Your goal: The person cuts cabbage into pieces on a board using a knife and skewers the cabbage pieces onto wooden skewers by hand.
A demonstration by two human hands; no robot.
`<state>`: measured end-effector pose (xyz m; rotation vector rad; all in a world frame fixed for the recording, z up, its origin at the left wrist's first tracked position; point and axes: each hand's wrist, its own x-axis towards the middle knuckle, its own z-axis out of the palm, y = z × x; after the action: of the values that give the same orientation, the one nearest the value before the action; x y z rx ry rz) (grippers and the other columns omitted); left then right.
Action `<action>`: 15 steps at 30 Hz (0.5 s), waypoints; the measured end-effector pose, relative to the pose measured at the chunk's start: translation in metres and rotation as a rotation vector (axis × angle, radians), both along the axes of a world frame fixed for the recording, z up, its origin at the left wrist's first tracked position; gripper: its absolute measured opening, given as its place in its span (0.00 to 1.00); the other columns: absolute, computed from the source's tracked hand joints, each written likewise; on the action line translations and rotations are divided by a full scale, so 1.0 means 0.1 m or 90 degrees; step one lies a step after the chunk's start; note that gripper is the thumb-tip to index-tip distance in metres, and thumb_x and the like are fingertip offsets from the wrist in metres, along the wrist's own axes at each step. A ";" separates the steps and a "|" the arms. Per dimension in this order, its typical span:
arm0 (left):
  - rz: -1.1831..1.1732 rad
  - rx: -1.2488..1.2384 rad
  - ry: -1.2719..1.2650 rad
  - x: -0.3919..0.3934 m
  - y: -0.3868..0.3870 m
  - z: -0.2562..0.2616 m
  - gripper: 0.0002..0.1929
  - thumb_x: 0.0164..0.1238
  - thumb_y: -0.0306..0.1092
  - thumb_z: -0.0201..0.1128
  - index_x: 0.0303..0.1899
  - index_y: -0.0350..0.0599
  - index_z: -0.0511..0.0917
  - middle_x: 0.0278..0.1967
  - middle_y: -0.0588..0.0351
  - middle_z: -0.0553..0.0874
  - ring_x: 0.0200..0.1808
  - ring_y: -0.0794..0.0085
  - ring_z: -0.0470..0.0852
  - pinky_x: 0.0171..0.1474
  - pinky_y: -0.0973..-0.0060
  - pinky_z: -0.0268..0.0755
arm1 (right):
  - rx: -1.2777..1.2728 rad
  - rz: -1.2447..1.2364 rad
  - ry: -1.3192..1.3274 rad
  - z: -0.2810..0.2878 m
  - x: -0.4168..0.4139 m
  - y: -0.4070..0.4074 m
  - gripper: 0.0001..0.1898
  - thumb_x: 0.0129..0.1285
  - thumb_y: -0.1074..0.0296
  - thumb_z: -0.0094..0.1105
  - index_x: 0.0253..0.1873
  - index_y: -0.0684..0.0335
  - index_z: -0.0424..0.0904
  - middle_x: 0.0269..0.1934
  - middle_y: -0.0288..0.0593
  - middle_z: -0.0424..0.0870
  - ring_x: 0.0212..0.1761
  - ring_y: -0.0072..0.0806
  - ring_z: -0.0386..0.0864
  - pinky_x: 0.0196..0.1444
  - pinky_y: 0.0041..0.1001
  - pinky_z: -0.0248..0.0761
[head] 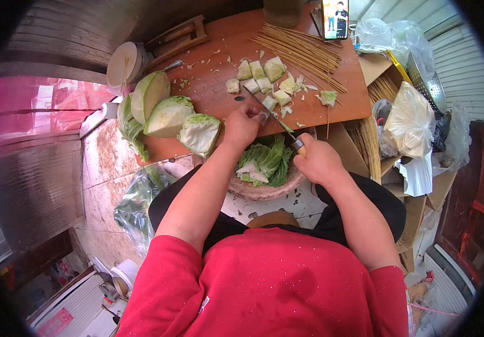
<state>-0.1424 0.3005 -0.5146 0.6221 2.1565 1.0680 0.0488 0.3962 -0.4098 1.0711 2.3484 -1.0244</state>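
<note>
My right hand [320, 159] grips the wooden handle of a knife [272, 113], whose narrow blade slants up and left over the edge of a reddish-brown board [208, 97]. Beside the blade is my left hand [242, 126], its fingers curled with the tips against the blade's side. Something pale shows at those fingertips, too small to make out. Just beyond the blade lie several cut cabbage squares [274, 68]. To the left sit large cabbage wedges [169, 117], one cut side [199, 134] facing me. Below the board's edge, a round basin [263, 193] holds green outer cabbage leaves [273, 162].
Thin bamboo skewers [299, 50] lie in a heap at the back right, near an upright phone [335, 19]. One cabbage piece [328, 97] sits apart by a skewer. Stacked round containers [124, 65] stand far left. Cardboard boxes [347, 151] and a stuffed plastic bag [410, 116] crowd the right.
</note>
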 end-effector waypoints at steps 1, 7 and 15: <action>0.006 -0.007 -0.010 0.04 0.04 0.02 0.11 0.58 0.34 0.68 0.38 0.37 0.81 0.30 0.51 0.86 0.29 0.68 0.85 0.38 0.70 0.76 | 0.002 0.003 -0.002 0.00 0.01 0.00 0.16 0.54 0.64 0.55 0.47 0.63 0.73 0.36 0.59 0.83 0.42 0.55 0.81 0.47 0.48 0.73; 0.033 -0.044 -0.086 0.06 0.11 0.09 0.09 0.59 0.33 0.66 0.36 0.38 0.80 0.28 0.52 0.86 0.29 0.68 0.85 0.35 0.70 0.76 | -0.033 0.031 -0.003 0.32 -0.01 0.12 0.15 0.54 0.64 0.56 0.46 0.64 0.73 0.35 0.59 0.83 0.41 0.55 0.81 0.46 0.48 0.73; 0.153 0.049 -0.297 0.20 0.15 0.15 0.05 0.64 0.26 0.62 0.40 0.38 0.77 0.29 0.56 0.83 0.28 0.72 0.84 0.30 0.77 0.76 | 0.005 0.028 0.072 0.52 -0.01 0.09 0.16 0.54 0.65 0.56 0.46 0.65 0.72 0.33 0.60 0.82 0.39 0.56 0.81 0.45 0.49 0.73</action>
<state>-0.1221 0.3151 -0.4993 0.1216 1.8131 1.2815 0.0474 0.4049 -0.3580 0.9830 2.4553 -1.0870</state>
